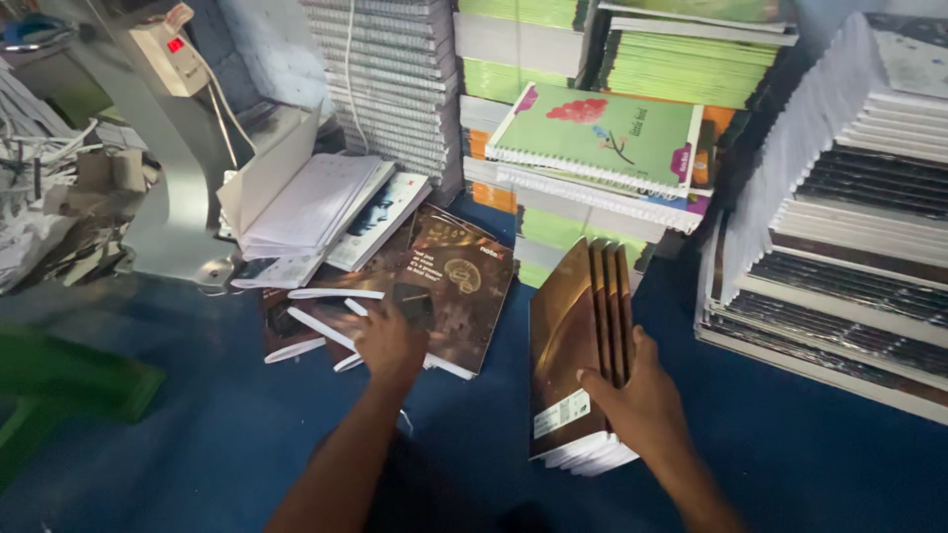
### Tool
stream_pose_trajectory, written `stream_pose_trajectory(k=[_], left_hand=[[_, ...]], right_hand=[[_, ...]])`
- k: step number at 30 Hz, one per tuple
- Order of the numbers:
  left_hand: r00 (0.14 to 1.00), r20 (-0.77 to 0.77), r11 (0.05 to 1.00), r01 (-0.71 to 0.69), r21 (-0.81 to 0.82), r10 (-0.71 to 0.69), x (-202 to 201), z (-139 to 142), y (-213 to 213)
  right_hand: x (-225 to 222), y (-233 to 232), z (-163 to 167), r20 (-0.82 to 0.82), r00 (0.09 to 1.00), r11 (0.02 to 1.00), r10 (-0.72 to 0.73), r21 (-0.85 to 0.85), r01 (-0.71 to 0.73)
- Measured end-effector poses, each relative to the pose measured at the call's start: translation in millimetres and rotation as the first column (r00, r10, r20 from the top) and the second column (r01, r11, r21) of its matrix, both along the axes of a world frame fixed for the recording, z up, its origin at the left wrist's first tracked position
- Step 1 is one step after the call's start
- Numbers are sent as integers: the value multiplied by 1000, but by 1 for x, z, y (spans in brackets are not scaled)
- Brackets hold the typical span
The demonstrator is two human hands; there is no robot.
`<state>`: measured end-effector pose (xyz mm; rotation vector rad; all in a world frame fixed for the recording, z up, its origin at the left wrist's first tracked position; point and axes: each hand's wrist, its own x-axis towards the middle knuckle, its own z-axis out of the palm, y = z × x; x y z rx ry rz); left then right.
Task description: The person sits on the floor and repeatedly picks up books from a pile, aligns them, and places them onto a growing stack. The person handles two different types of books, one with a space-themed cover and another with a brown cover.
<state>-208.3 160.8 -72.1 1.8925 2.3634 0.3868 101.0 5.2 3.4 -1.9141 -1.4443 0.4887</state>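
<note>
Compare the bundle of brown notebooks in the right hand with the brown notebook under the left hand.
The bundle of brown notebooks stands on edge, while the single brown notebook lies flat on the blue surface. The bundle is several books pressed together; the other is one book atop a loose pile. The right hand grips the bundle from the side; the left hand rests on the flat one's lower corner. Both have glossy brown covers.
</note>
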Motion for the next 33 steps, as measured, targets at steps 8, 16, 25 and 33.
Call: stream_pose_trajectory(k=[8,16,25,33], left_hand=[[995,93,999,30,-25,-27,0,-19,-3],[998,-55,998,25,59,-22,1,-35,0],[997,56,998,-53,25,52,-13,-10,4],[762,647,996,29,-80,30,-15,-16,11]], right_hand=[[-4,-3,3,-76,995,996,-64,-67,59],[-5,-4,8,-88,995,994,-45,-103,36],[-5,-4,6,-105,993,994,-46,-102,36],[-2,-2,5,-71,997,990,-35,-139,25]])
